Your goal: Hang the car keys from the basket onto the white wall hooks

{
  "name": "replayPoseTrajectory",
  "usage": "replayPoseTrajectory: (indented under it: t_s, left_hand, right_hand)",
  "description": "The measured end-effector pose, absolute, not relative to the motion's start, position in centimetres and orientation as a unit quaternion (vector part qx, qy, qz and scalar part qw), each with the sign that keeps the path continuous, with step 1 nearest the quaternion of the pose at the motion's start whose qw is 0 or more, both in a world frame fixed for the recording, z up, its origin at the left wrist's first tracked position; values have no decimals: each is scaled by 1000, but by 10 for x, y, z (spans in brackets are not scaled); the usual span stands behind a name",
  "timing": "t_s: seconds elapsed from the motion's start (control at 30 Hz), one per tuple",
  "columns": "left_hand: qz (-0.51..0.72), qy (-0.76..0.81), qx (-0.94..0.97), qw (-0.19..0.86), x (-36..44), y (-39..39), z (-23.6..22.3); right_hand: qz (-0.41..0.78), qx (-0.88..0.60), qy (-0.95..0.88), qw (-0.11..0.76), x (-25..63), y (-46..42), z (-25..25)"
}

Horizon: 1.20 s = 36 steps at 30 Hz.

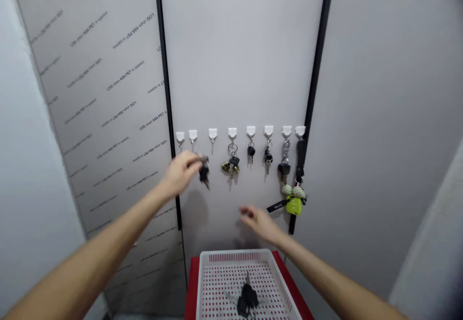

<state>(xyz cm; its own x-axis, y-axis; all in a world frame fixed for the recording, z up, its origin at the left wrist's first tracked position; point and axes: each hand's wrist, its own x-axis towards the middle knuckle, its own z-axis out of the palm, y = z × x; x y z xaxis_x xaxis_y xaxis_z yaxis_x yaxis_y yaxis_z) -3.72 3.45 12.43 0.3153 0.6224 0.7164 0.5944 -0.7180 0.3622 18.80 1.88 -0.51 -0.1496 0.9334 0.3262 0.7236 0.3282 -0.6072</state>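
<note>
My left hand (184,170) is closed, pinching a key bunch by its top in front of the panel. Below my fingertips dangle the dark keys (204,174), a little under a white hook (212,133) with nothing hanging on it. My right hand (258,221) is held lower, above the far rim of the basket, fingers loosely bent and apart with nothing seen in them; it is slightly blurred. To the right, further hooks carry keys with brass-coloured pieces (231,164), a small black key (251,151) and a silver key bunch (268,158).
A white perforated basket (203,281) stands on a red surface (191,286), with black-headed keys (248,298) inside. Farther right hang a carabiner with keys (285,165) and a black strap with a yellow-green charm (293,205). Black vertical strips (316,64) edge the panel.
</note>
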Motion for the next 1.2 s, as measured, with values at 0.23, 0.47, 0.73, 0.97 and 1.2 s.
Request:
replayPoseTrajectory:
  t_s: [0.23, 0.47, 0.73, 0.97, 1.2]
  left_hand:
    - [218, 339, 894, 196, 10, -15, -30]
    - [76, 345, 904, 243, 7, -16, -73]
    - [472, 445, 752, 115, 31, 43, 57]
    - [480, 554, 680, 9, 80, 72, 98]
    - [493, 497, 709, 85, 72, 78, 121]
  right_hand:
    - [-14, -575, -550, 605, 189, 62, 110]
    - [-39, -576, -554, 600, 195, 69, 127]
    - [46, -547, -724, 418, 188, 36, 141]
    - [139, -589, -792, 75, 189, -1, -17]
    - [144, -586, -770, 209, 212, -4, -25]
